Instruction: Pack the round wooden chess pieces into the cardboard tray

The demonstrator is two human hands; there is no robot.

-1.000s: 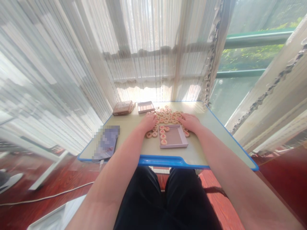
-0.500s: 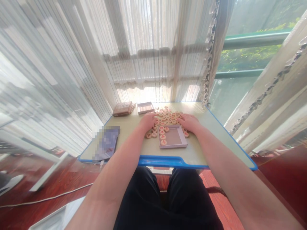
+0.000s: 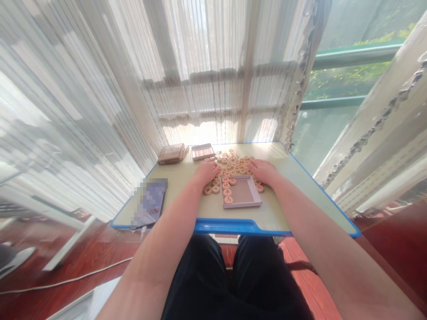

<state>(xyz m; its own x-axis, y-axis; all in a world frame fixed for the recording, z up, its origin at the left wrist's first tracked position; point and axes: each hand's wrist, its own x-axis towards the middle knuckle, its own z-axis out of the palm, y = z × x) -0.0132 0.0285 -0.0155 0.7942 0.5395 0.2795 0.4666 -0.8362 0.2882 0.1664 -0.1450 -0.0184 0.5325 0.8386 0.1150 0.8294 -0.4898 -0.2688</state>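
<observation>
Round wooden Chinese chess pieces (image 3: 234,165) with red and black characters lie in a loose pile on the table. At the pile's left side rests my left hand (image 3: 207,170), fingers stretched out over the nearest pieces. My right hand (image 3: 263,170) lies at the right side, its fingers extended and touching pieces there. Between my forearms, in front of the pile, sits a shallow open box (image 3: 243,192). Several red-marked pieces (image 3: 227,192) stand in a column along its left wall, with one more beside the top. Black-marked pieces (image 3: 208,190) lie left of the box.
A second shallow tray (image 3: 203,152) and a brown flat box (image 3: 171,153) stand at the back left. A blurred-out tablet-like device (image 3: 151,202) lies at the left edge with a cable. The table has a blue front rim (image 3: 230,226). Sheer curtains (image 3: 213,98) hang behind.
The view has shifted slightly. Both hands stay at the two sides of the pile, with only small finger movement. The pieces in the box are unchanged.
</observation>
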